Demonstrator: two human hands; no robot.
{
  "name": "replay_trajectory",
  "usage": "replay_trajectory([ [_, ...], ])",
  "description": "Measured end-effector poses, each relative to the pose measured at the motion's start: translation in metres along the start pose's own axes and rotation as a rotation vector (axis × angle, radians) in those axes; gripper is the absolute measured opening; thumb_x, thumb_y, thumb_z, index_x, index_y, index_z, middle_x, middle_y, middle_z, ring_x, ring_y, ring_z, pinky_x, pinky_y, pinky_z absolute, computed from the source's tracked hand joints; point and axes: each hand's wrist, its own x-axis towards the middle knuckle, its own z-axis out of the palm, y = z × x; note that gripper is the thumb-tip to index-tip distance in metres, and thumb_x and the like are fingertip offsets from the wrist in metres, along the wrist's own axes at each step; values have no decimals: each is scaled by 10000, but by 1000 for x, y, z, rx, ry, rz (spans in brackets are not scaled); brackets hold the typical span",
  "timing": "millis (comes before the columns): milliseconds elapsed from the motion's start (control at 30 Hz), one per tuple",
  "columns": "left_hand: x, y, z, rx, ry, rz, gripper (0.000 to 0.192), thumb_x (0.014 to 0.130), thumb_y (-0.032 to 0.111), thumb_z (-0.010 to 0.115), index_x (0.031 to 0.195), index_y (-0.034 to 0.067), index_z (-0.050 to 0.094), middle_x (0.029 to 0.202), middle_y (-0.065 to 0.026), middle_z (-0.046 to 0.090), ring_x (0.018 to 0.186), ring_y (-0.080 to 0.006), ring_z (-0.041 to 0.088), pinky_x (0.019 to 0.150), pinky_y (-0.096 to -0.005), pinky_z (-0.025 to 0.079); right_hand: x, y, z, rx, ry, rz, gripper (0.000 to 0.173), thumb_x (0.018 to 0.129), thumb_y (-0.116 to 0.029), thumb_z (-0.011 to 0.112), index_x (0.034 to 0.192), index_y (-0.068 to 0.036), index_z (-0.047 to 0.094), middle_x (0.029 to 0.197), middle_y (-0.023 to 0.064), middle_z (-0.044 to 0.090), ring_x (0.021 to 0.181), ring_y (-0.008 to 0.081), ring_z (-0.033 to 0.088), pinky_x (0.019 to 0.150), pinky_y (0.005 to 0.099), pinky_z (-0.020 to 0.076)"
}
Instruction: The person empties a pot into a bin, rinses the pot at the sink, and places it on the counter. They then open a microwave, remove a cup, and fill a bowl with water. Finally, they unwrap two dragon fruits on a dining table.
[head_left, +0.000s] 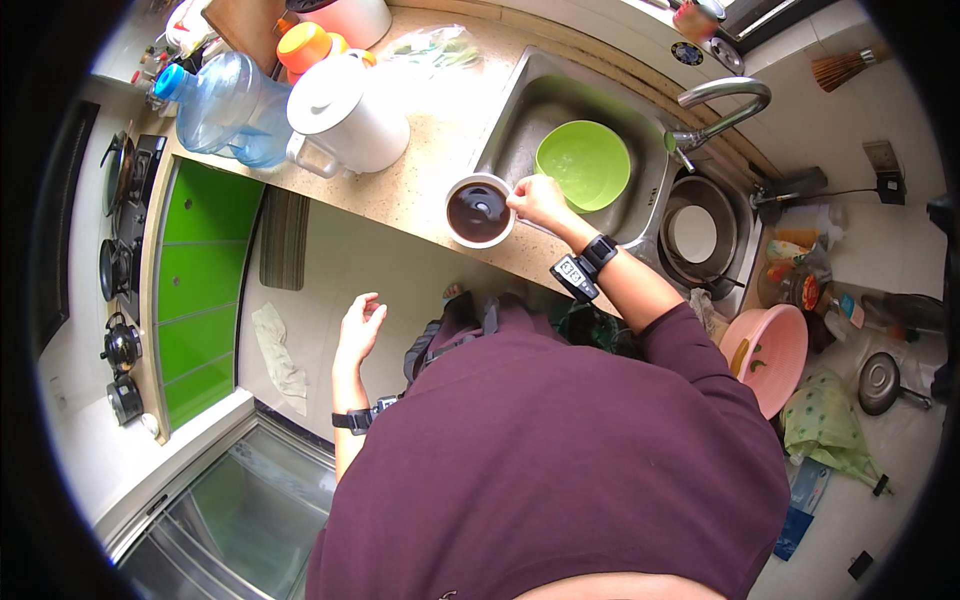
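Observation:
A white cup (452, 196) of dark liquid is at the counter's front edge, just left of the sink. My right hand (541, 201) grips it on its right side, where the fingers cover the handle. Whether the cup rests on the counter or is lifted, I cannot tell. My left hand (361, 330) hangs over the floor in front of the counter, fingers loosely apart and holding nothing. In the steel sink (517, 124) a light green plastic bowl (585, 165) sits behind my right hand. A white lidded pitcher (367, 120) stands left of the cup.
Left of the pitcher are a large blue water bottle (232, 105) and orange containers (307, 49). A chrome faucet (731, 94) arches over the sink. The right basin holds a metal pan (720, 206). A pink colander (784, 360) sits at the right; a cloth (279, 356) lies on the floor.

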Motion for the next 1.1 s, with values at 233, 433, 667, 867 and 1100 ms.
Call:
replay_trajectory([
  [233,0,1,9,-36,-6,-12,441,867,256,660,1247,58,556,1041,-103,650,850,-166,615,793,-314,510,4,24,-56,102,60,160,172,772,-210,655,761,-58,735,637,70,692,609,130,681,657,274,543],
  [433,-5,-6,10,-110,-17,-86,429,886,233,649,1254,39,543,1040,-108,643,849,-147,609,785,-293,511,26,87,-91,59,213,305,196,765,-241,658,719,-64,728,604,54,683,580,122,676,643,272,539],
  [667,-26,-16,6,-139,-9,-221,413,902,200,632,1262,26,529,1046,-113,615,844,-139,606,768,-287,522,52,172,-87,49,389,448,214,786,-210,646,713,-22,716,619,73,691,557,129,672,620,262,544],
  [867,-49,-24,7,-117,29,-293,386,909,174,624,1252,21,533,1013,-95,608,806,-128,598,743,-269,508,73,207,-60,169,374,703,221,776,-213,667,700,-8,703,616,95,686,615,186,694,704,301,548],
  [1100,-67,-27,6,-121,46,-380,393,915,178,617,1262,18,525,999,-82,596,791,-123,590,747,-266,502,76,188,-52,310,350,898,188,807,-33,587,919,89,676,822,195,706,693,261,719,652,324,576],
])
